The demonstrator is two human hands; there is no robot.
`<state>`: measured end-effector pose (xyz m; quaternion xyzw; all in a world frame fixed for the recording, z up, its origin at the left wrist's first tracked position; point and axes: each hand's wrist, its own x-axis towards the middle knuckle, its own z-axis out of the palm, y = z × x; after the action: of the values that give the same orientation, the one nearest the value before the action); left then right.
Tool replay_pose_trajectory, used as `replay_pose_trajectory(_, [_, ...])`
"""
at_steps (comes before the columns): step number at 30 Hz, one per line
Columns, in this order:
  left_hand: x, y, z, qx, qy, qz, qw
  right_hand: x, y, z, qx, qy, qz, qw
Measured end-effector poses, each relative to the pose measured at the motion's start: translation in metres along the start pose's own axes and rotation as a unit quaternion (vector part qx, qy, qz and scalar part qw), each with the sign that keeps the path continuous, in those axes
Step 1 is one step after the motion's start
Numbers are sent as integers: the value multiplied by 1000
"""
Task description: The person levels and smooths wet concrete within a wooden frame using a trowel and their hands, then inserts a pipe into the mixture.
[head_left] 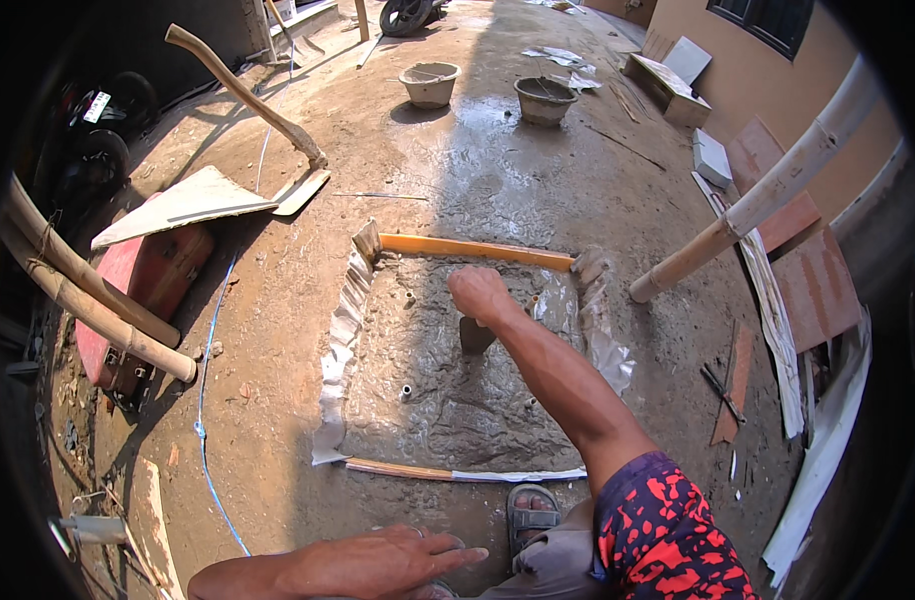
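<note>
My right hand (478, 294) is closed in a fist over the wet concrete, gripping a trowel whose dark blade (476, 337) shows below it; the handle is hidden by my fingers. Grey, uneven concrete (418, 350) fills a low square form. Wooden strips bound its far side (478, 248) and near side (398, 468), while crumpled sheeting (340, 345) lines the left and right edges. Short pipe ends (407, 391) poke up out of the concrete. My left hand (403, 552) lies flat near my knee, fingers stretched out and holding nothing.
Two mortar buckets (430, 86) stand beyond the form. A hoe (248, 95) and a red wheelbarrow (143, 290) are at left, with bamboo poles (98, 275) beside them. Another bamboo pole (738, 215) leans at right. A blue string (210, 350) runs along the ground.
</note>
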<state>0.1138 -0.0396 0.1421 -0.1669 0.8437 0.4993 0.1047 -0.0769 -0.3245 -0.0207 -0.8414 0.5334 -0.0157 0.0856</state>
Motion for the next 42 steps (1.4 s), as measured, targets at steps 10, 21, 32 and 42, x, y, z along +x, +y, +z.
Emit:
replay_pose_trajectory(10, [1,-4,4,11,12,19,1000,2,0,3,-18,-21,-13,1000])
replay_pose_trajectory(21, [2,-3,5,-17,101,83,991,7,2,15,-11,26,-20,999])
replay_pose_trajectory(32, [-6,10,4,-98,115,-4,989,14,0,27,40,75,-20,996])
replay_pose_trajectory(42, [3,2,1,-100,132,78,983,6,9,20,-5,38,-27,999])
